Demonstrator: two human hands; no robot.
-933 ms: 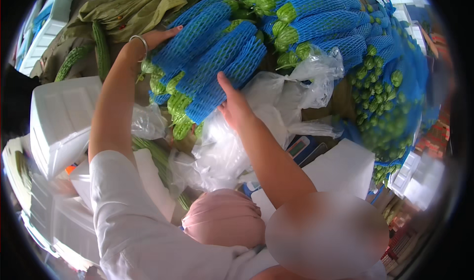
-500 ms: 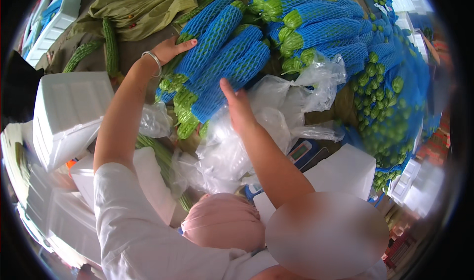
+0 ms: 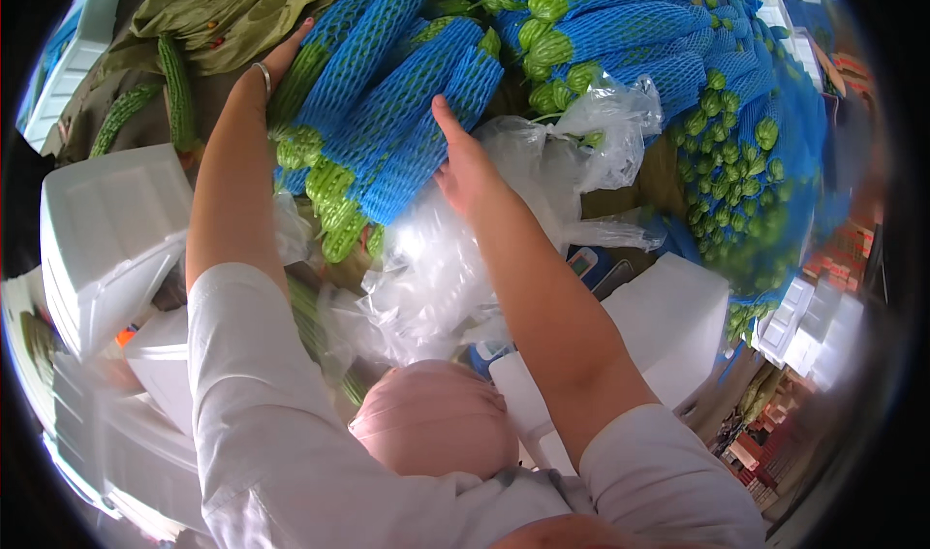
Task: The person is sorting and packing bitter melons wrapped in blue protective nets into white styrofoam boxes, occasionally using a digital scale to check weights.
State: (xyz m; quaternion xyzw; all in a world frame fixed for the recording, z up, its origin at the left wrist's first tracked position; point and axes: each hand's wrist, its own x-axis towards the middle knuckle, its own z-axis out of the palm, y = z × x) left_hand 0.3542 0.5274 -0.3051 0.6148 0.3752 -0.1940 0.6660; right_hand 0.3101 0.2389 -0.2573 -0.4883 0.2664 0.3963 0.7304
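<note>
Several bitter melons in blue net sleeves (image 3: 397, 108) lie side by side, their green ends sticking out of the netting. My left hand (image 3: 283, 57) grips the left side of this bundle; most of its fingers are hidden behind the melons. On the opposite side my right hand (image 3: 463, 166) holds the bundle's right edge, thumb stretched up along the netting and fingers curled out of sight. Crumpled clear plastic bags (image 3: 436, 268) lie below and beside my right hand.
More netted melons (image 3: 620, 35) are piled at the far right. Two bare bitter melons (image 3: 176, 94) lie near an olive cloth (image 3: 228, 11). White foam boxes (image 3: 111, 229) stand at left and right (image 3: 668, 326). A blue device (image 3: 584, 261) sits by my right forearm.
My left hand has slid left and farther away along the bundle, from over its top to its outer side. My right hand stays at the right edge. The whole view has shifted slightly.
</note>
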